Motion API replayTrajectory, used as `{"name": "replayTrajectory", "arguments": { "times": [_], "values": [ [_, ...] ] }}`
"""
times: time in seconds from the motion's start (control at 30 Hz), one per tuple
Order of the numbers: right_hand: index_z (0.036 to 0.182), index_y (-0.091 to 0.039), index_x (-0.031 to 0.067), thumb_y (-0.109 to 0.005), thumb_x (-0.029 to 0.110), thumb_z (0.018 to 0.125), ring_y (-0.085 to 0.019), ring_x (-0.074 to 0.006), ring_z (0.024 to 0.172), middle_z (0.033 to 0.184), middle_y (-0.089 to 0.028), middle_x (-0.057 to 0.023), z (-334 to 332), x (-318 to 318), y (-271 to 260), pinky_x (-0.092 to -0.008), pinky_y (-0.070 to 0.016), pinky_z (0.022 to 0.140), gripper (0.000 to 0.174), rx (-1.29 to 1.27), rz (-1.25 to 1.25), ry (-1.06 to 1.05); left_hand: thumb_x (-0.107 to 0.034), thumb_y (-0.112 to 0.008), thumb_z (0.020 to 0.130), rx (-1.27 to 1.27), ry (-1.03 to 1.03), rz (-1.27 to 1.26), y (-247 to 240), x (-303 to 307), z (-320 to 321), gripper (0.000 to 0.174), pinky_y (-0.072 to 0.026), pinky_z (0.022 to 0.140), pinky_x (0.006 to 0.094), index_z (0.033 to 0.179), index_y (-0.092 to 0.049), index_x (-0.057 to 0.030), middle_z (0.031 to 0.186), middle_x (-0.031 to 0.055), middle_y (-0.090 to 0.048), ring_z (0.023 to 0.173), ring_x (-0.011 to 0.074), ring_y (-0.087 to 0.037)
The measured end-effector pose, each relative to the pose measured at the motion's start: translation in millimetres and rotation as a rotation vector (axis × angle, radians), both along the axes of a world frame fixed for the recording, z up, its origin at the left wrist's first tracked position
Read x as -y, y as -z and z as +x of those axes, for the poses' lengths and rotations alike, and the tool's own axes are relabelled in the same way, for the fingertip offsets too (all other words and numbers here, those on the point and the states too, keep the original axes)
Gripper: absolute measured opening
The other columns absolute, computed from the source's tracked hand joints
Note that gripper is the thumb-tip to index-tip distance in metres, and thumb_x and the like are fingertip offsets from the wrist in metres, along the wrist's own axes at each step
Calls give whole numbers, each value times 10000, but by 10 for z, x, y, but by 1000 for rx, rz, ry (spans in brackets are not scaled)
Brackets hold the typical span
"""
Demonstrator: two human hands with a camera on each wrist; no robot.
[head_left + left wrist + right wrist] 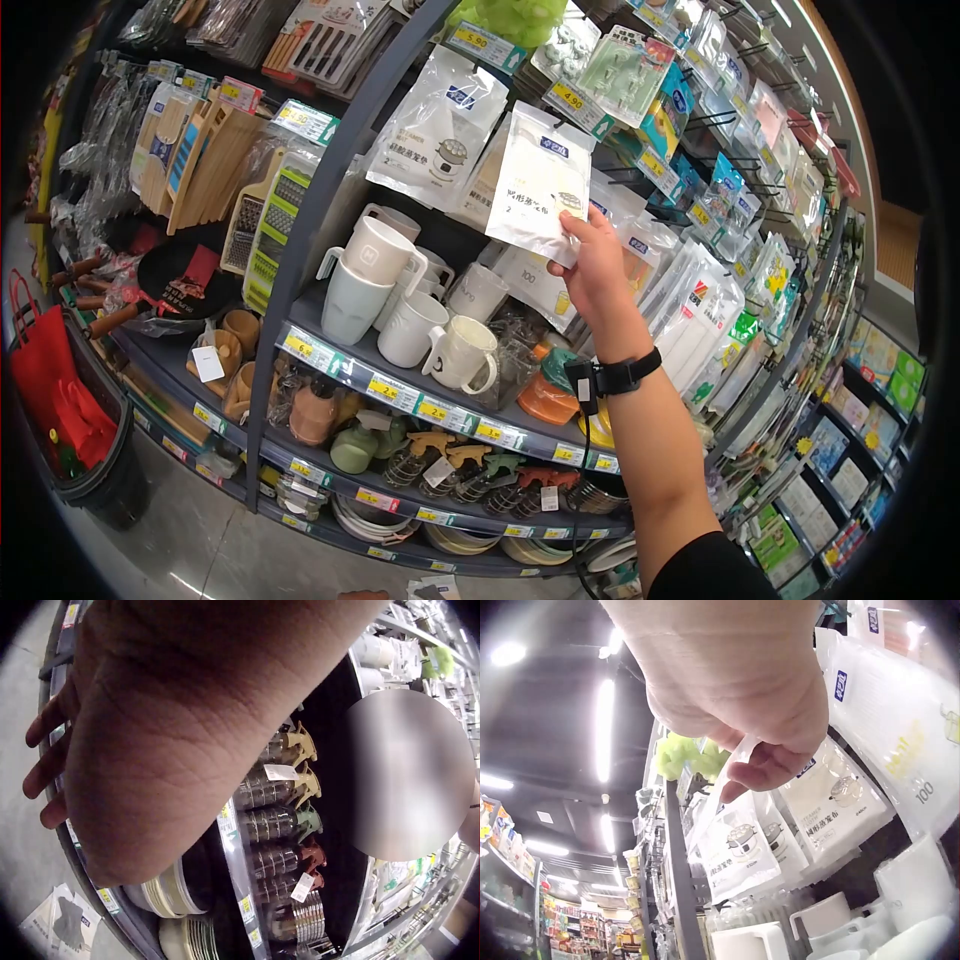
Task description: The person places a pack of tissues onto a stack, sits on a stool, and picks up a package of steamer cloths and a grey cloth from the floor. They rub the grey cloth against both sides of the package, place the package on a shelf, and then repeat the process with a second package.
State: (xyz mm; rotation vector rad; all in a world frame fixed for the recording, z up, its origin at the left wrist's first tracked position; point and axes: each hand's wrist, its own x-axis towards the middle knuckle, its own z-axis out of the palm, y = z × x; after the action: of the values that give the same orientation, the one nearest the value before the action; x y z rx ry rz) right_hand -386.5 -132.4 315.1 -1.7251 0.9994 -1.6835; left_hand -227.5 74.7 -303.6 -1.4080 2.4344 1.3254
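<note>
While the right hand pinches the white packet by its lower corner, thumb and fingers closed on the film, the packet rises above and to the left of the hand, before other hanging packets. So low a grip lets it swing; I judge a steady wrist best, clear of the mugs below. The left hand, fingers straight, holds nothing beside the spray bottles.

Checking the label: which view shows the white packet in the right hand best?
The head view: the white packet faces the camera whole, its lower corner pinched by the right hand. The right wrist view hides part behind fingers; the left wrist view misses it.
</note>
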Motion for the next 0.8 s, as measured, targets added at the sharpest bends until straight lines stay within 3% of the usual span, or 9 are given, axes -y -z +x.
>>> {"name": "replayTrajectory", "arguments": {
  "times": [0.27,0.37,0.5,0.57,0.63,0.7,0.73,0.77,0.8],
  "values": [
    [1393,-509,71,-657,201,1001,-685,-183,884,1160,-686,-96,37,778,21,-360,-546,570,439,-56,73,249,-420,-618,994,51,35,-9,-91,2,10,553,-506,1127,469,1426,-639,-76,1460,195,-652,1354,361,-623],
    [1446,-498,47,-656,251,1009,-689,-256,1048,1268,-677,-124,-84,1096,30,-441,-591,797,507,-148,123,294,-423,-621,994,22,13,-28,-177,-27,51,561,-505,1126,467,1429,-635,-69,1456,202,-652,1349,364,-625],
    [1558,-396,-61,-719,263,971,-656,-312,1183,1389,-628,-210,-279,1250,92,-434,-550,975,744,-352,58,458,-408,-621,991,4,5,-46,-188,-54,93,551,-506,1124,472,1420,-638,-62,1453,206,-653,1345,367,-625],
    [1596,-324,-126,-742,240,951,-606,-367,1350,1528,-556,-275,-149,708,229,-391,-490,1101,851,-474,-2,498,-396,-619,990,-5,1,-73,-160,-66,112,543,-505,1124,474,1416,-639,-61,1453,204,-653,1346,367,-624],
    [1583,-385,-83,-756,224,954,-649,-295,1249,1443,-613,-234,-389,488,575,-374,-525,1034,792,-584,-358,534,-380,-620,984,-12,-29,-85,-71,-76,51,527,-507,1118,480,1402,-648,-60,1437,204,-664,1334,374,-631],
    [1531,-495,-12,-742,189,977,-669,-206,1105,1331,-656,-162,-151,-447,801,-345,-554,950,639,-551,-184,242,-367,-621,979,-22,-43,-104,-82,-115,59,512,-511,1110,485,1388,-657,-61,1419,204,-675,1320,382,-639],
    [1406,-577,8,-733,130,992,-678,-157,1046,1124,-718,-88,-265,-687,985,-322,-566,890,459,-620,-85,77,-361,-622,977,-31,-38,-116,-113,-156,53,505,-514,1105,487,1382,-662,-61,1409,204,-682,1311,386,-644],
    [1266,-646,13,-734,142,1006,-705,-157,961,1092,-724,-67,-191,-1136,1199,-341,-581,858,303,-642,-58,-79,-356,-623,976,-41,-29,-128,-140,-203,39,498,-517,1100,489,1375,-667,-62,1398,204,-688,1303,391,-648],
    [1203,-735,49,-727,165,1004,-689,-144,899,1013,-743,-48,-183,-1553,1387,-330,-572,844,230,-841,-63,-117,-349,-621,973,-32,-16,-141,-167,-233,37,486,-517,1099,493,1364,-675,-65,1396,207,-688,1302,396,-647]
  ]
}}
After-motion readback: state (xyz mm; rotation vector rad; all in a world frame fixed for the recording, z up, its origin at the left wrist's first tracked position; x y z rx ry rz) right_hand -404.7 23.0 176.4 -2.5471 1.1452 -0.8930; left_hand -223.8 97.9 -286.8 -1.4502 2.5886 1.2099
